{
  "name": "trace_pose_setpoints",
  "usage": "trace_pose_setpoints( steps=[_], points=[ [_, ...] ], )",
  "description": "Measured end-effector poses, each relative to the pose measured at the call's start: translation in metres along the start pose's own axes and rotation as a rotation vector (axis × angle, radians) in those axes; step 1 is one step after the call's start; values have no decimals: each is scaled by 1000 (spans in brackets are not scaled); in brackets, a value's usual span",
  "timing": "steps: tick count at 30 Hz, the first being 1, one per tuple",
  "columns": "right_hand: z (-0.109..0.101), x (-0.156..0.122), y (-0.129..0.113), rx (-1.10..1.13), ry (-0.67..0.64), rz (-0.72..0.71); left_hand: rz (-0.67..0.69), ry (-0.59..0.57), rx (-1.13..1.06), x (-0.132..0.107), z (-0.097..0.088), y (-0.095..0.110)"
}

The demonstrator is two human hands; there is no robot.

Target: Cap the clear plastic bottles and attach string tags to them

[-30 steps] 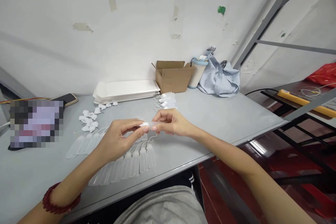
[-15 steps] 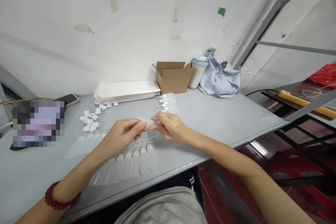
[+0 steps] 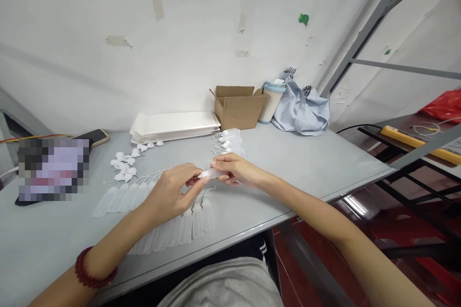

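Observation:
Between my two hands, above the table, is a small translucent plastic tube with a white top (image 3: 213, 173). My right hand (image 3: 237, 169) is closed around its clear body. The thumb and fingers of my left hand (image 3: 178, 188) pinch at its white end; the fingertips there are partly hidden. Below my hands lies a row of similar tubes with white tops and thin cords (image 3: 185, 226), partly covered by my left hand. Another such row (image 3: 120, 197) lies left of my left wrist. A smaller group of tubes (image 3: 232, 141) rests just beyond my right hand.
Small white pieces (image 3: 124, 167) are scattered at the left. Behind them lies a stack of white flat sheets or trays (image 3: 176, 123), beside an open cardboard box (image 3: 239, 111), a lidded cup (image 3: 271, 103) and a light blue cloth bag (image 3: 304, 110). A phone (image 3: 95, 136) lies far left.
The tube between my hands has turned and now shows its white top toward my left hand. My left hand has shifted slightly right and down, and my right hand has re-gripped around the body.

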State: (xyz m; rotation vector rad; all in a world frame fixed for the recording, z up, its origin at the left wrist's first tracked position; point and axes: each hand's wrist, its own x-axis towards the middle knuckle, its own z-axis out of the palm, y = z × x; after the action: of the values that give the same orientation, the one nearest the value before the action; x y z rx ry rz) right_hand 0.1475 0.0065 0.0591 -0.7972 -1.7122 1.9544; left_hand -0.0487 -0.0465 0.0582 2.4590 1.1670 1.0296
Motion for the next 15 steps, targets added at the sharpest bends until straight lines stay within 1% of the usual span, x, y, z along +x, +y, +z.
trace_pose_setpoints(
  steps=[2,5,7,9,10,12,15],
  points=[
    [2,1,3,-90,74,-105,-96,-32,-41,1,-1,-2],
    [5,1,9,-347,229,-324,-254,-69,-129,3,-4,-4],
    [5,1,13,-532,310,-486,-306,-94,-189,4,-6,-3],
    [5,2,16,-644,341,-608,-323,-118,-236,5,-7,-1],
    [5,1,18,-671,346,-640,-322,-128,-251,5,-7,0],
    [4,1,18,-694,351,-651,-312,-128,-252,5,-7,1],
    [5,-2,14,-652,334,-553,-263,-97,-177,4,-5,1]
  ],
)
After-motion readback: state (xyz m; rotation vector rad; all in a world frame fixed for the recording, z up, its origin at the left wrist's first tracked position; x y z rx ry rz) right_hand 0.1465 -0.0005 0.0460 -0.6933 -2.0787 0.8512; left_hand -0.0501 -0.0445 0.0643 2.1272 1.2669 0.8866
